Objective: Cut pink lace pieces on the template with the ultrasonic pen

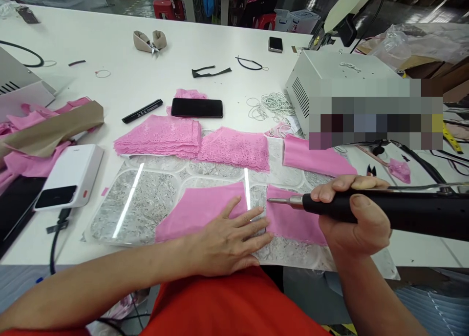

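Note:
My left hand [234, 233] lies flat with fingers spread on a pink fabric piece [205, 206], its fingertips reaching the gap beside a second pink piece [293, 221]. Both pieces rest on a grey marble-patterned mat [135, 204]. Wrapped round a thick black handheld power tool [410, 211] is my right hand [355, 214]. The tool's narrow metal tip points left, at the left edge of the second piece; whether it touches the cloth I cannot tell. Behind the hands are a stack of pink lace pieces [161, 136], more lace [234, 148] and a folded pink piece [315, 155].
A grey metal box [340, 65] stands at the right, near tangled white cord [276, 103]. A phone [197, 108] and black marker [142, 111] lie behind the lace. At left are a white power bank [71, 175] and pink fabric [40, 165]. Small scissors [152, 43] lie farther back.

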`<state>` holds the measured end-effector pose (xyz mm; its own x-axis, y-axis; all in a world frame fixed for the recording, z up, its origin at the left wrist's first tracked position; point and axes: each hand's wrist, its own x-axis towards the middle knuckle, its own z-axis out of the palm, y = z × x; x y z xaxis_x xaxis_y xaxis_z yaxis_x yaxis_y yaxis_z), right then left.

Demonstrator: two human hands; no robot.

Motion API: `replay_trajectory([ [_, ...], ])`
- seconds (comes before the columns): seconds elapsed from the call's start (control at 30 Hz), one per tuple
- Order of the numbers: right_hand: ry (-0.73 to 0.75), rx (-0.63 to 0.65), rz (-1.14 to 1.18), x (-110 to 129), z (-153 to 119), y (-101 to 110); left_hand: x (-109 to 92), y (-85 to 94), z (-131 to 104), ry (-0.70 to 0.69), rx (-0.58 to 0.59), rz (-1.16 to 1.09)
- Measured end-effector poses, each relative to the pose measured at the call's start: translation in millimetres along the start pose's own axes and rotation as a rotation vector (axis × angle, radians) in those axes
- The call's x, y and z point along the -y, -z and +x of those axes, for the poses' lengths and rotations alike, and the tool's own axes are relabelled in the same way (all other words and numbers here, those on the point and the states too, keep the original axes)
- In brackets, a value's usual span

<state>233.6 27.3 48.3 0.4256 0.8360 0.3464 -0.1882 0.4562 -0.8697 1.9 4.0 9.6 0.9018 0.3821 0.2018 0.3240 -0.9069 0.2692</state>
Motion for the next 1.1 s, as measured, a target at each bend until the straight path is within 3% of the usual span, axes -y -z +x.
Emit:
replay_trajectory([
  [0.3,-0.056,0.004,0.04,5.7,2.3,5.7,-1.2,0.1,-3.6,-0.053,0.0,0.085],
  [0.9,-0.121,0.187,0.116,7.8,-11.6,13.3,-0.8,-2.2,-2.1,-0.08,-0.052,0.111],
  [1.0,-0.11,0.124,0.097,11.9,-8.3,10.0,-2.7,4.9,-2.1,-0.092,-0.046,0.108],
  [1.1,-0.031,-0.105,0.063,17.8,0.3,20.3,0.5,23.3,1.5,-0.098,-0.025,0.109],
])
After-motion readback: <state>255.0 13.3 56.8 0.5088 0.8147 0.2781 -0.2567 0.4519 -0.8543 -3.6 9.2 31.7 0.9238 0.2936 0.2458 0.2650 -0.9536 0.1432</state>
